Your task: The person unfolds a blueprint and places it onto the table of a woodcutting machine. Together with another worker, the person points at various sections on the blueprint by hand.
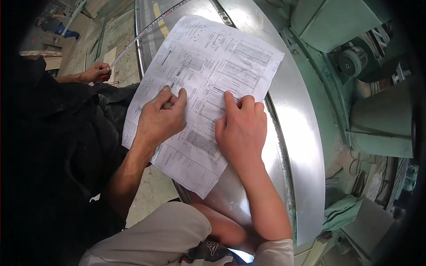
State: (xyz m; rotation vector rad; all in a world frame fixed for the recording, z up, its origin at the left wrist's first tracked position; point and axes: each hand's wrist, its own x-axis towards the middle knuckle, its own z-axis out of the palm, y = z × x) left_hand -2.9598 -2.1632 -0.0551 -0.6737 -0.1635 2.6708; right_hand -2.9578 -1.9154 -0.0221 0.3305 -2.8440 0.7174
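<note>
My right hand (243,126) rests palm down on a printed sheet of technical drawings (182,144). Its index finger is stretched out onto a drawing, the other fingers are bent, and nothing is held. My left hand does not show; part of a bare arm (222,226) appears below the sheet. A co-worker's hand (162,116) lies on the sheet's left part, thumb and index finger apart. The co-worker's other hand (98,73) holds a small red item near the end of a tape measure blade (146,30). The sheet lies tilted on a shiny metal surface (301,146).
The co-worker in black clothing (49,146) is close at the left. Green machinery with a motor (352,61) stands at the right. A green cloth (344,213) and boards lie at the lower right. Another person (62,27) is in the far upper left.
</note>
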